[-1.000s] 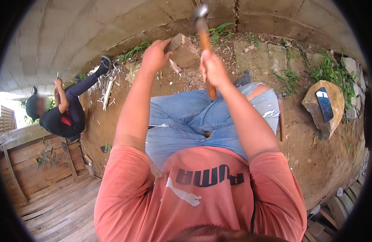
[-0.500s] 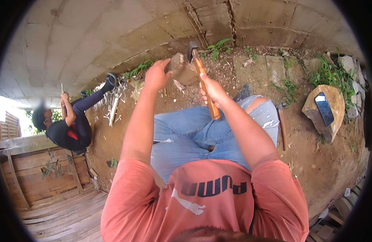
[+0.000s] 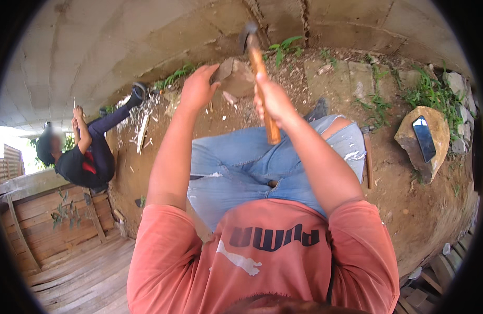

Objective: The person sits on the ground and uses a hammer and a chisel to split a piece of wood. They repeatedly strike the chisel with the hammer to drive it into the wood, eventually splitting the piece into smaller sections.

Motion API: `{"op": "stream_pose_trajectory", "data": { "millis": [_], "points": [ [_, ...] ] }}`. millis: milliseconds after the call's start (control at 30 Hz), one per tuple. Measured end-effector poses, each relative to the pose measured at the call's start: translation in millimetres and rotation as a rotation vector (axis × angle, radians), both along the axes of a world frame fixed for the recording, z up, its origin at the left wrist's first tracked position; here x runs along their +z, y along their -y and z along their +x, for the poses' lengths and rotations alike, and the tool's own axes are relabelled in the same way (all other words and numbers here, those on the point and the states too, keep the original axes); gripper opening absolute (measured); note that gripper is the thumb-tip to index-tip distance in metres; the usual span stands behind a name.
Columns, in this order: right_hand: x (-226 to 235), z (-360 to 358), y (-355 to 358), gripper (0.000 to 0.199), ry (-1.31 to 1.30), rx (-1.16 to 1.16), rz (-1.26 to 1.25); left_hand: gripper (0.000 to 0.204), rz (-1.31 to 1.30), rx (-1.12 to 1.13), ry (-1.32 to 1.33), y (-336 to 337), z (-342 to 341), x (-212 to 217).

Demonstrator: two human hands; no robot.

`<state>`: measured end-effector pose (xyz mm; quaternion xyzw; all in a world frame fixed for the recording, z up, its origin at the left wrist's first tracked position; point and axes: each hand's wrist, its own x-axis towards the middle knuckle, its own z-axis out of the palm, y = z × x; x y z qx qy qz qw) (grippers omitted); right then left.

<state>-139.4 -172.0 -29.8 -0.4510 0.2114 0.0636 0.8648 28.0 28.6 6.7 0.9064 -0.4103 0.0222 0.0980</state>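
Now the right hand [image 3: 273,99], fingers wrapped round the wooden handle, has the hammer [image 3: 250,37] lifted again after dipping toward the stone chunk [image 3: 236,78] half a second ago (likely between blows). That stone sits on the dirt [image 3: 409,209] ahead of the knees, the left hand [image 3: 198,88] gripping its edge.

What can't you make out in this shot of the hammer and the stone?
Head view only:
- Stone: its left side is hidden behind the left hand.
- Hammer: the handle's middle is wrapped by the right hand; the head is small and dark against the wall.
- Other person: the thin thing in their raised hand is too small to identify.
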Motion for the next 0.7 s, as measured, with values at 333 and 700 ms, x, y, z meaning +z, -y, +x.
{"op": "stream_pose_trajectory", "data": {
  "millis": [333, 700],
  "points": [
    [-35.5, -14.6, 2.7, 0.051, -0.231, 0.107, -0.030, 0.059, 0.020, 0.019, -0.076, -1.0, 16.1, 1.0],
    [-24.0, -15.7, 4.6, 0.054, -0.230, 0.120, -0.051, 0.058, 0.037, -0.018, -0.143, 6.4, 23.8, 6.0]
  ]
}}
